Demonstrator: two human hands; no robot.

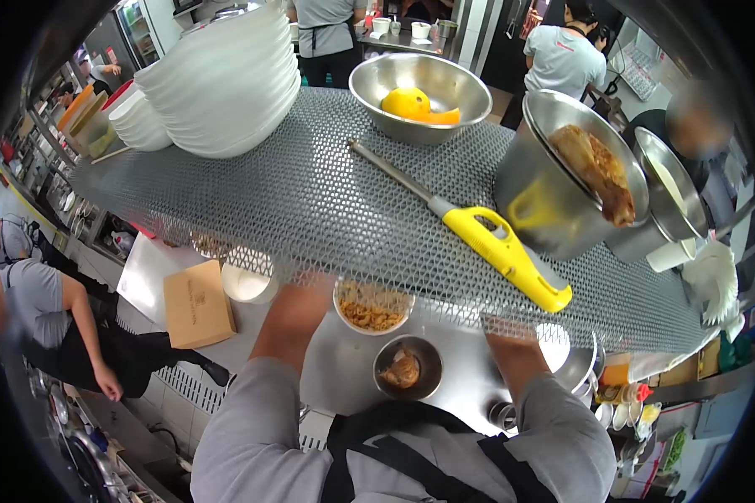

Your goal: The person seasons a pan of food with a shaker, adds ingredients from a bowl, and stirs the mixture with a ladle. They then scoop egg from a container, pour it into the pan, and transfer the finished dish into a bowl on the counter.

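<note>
Both my forearms reach under the perforated metal shelf (310, 201). My left hand (312, 283) is blurred behind the mesh, beside a white bowl of browned food pieces (371, 315); its fingers cannot be made out. My right hand (512, 325) is mostly hidden below the shelf edge, left of a white round container (554, 345), and what it holds does not show. Between my arms, a steel bowl (430, 387) with a piece of cooked meat (401, 370) stands on the steel counter (335, 369).
On the shelf are stacked white bowls (218, 84), a steel bowl (369, 80) with yellow pieces, a yellow lighter (499, 251) and a steel pot (533, 210) topped with meat. A cardboard box (197, 303) is at left. Several people stand around.
</note>
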